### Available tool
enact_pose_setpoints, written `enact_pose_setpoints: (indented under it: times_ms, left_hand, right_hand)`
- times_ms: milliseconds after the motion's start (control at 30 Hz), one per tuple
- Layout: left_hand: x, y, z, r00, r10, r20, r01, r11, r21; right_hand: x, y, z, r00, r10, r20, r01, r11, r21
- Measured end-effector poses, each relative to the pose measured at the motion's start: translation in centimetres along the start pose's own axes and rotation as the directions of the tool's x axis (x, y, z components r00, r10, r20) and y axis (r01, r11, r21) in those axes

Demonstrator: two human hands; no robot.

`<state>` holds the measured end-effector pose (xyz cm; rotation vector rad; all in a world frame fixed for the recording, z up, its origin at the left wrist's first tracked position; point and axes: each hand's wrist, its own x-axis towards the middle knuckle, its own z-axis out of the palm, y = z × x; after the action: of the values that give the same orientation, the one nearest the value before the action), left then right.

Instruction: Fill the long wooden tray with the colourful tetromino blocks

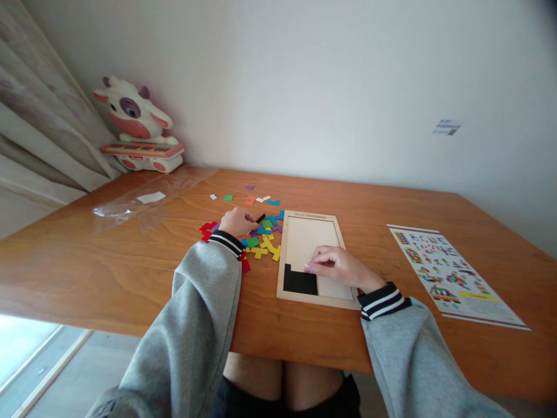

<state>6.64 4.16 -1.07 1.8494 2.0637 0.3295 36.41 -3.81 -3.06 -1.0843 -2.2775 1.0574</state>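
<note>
My left hand (pixel 238 222) pinches a black puzzle piece (pixel 260 218) over a loose pile of coloured flat puzzle pieces. Yellow pieces (pixel 260 253), a green piece (pixel 253 242) and red pieces (pixel 208 228) lie around and under that hand. To the right is a shallow wooden puzzle tray (pixel 282 255), with a block of black pieces (pixel 300 283) filling its near left corner. My right hand (pixel 333 264) rests over the tray, fingers curled together by the upper right corner of the black block. Whatever its fingertips may hold is hidden.
A printed pattern sheet (pixel 452 273) lies on the wooden table (pixel 143 278) at the right. A clear plastic bag (pixel 126 209) sits at the left, near a toy cow with a keyboard (pixel 139 125). Several small pieces, including a green square (pixel 228 198), lie farther back.
</note>
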Motion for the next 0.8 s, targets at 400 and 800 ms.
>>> enact_pose_setpoints:
  times_ms: [400, 800]
  left_hand:
    - [-2.8, 3.8, 1.2, 0.888, 0.458, -0.041, -0.459, 0.873, -0.165]
    - [-4.2, 4.6, 1.9, 0.657, 0.698, 0.286, -0.651, 0.716, -0.251]
  right_hand:
    - [0.7, 0.5, 0.4, 0.915, 0.116, -0.387, -0.070, 0.989, 0.130]
    - [0.6, 0.5, 0.8, 0.978, -0.055, -0.200, 0.027, 0.990, -0.140]
